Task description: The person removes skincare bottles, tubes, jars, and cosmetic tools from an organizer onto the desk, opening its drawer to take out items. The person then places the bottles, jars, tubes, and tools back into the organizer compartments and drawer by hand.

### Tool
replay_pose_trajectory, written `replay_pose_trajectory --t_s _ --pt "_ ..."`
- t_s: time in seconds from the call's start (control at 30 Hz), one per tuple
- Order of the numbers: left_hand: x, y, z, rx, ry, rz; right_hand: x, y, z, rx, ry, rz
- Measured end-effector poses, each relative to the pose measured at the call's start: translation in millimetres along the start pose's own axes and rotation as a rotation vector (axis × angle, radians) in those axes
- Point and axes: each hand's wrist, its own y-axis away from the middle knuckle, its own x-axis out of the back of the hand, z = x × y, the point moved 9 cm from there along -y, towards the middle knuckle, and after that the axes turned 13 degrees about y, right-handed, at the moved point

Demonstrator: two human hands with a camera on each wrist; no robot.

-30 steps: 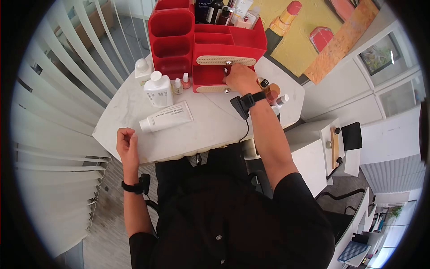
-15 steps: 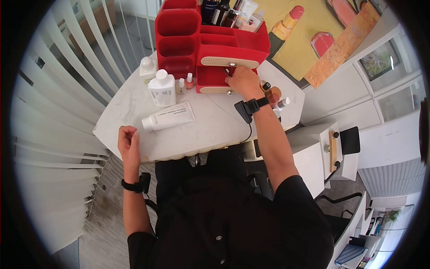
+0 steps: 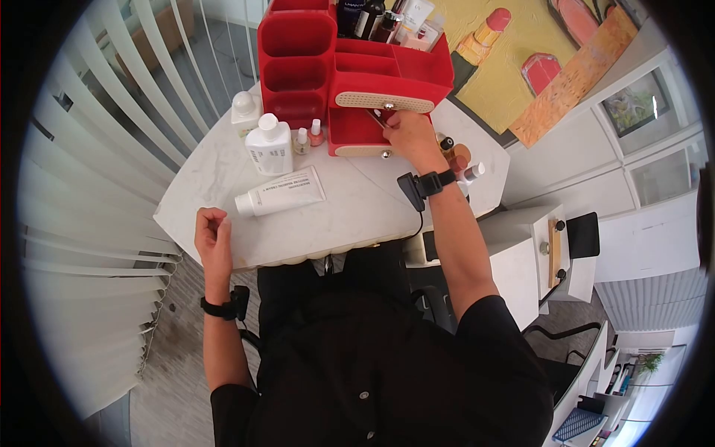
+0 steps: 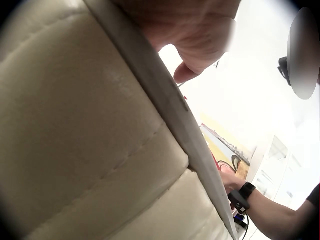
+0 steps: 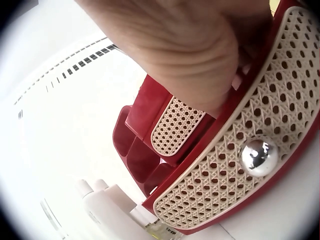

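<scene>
The lower drawer [image 3: 352,128] of a red organizer [image 3: 298,41] stands pulled out, its woven front [image 5: 227,170] bearing a silver knob [image 5: 259,156]. Over that drawer, my right hand [image 3: 415,138] pinches a slender dark item [image 3: 379,118] between thumb and fingers; its far end lies under the upper drawer front [image 3: 383,100]. From the right wrist, the hand [image 5: 185,55] hides most of the drawer's inside. My left hand [image 3: 214,242] rests at the table's front left edge, fingers loosely curled and holding nothing; part of it [image 4: 195,35] shows above the edge in the left wrist view.
A white tube [image 3: 281,194] lies on the marble table [image 3: 350,201]. Behind it stand a white bottle [image 3: 269,147], a white-capped bottle [image 3: 246,113] and two nail polishes. Small cosmetics [image 3: 458,158] stand right of the drawer. Bottles fill the organizer's top; a lipstick painting [image 3: 514,67] is behind.
My right hand has drawn slightly right and back from the drawer's middle, and the slender dark item shows more clearly at its fingertips. My left hand has stayed in place.
</scene>
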Motion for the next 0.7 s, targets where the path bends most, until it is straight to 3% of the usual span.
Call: replay_pose_trajectory --t_s 0.43,0.7 --pt "1 -1 -2 0.011 -0.003 -0.001 39 28 -12 0.094 -0.215 0.096" --pt "1 0 -1 -0.005 -0.021 -0.009 67 120 -14 0.055 -0.376 0.214"
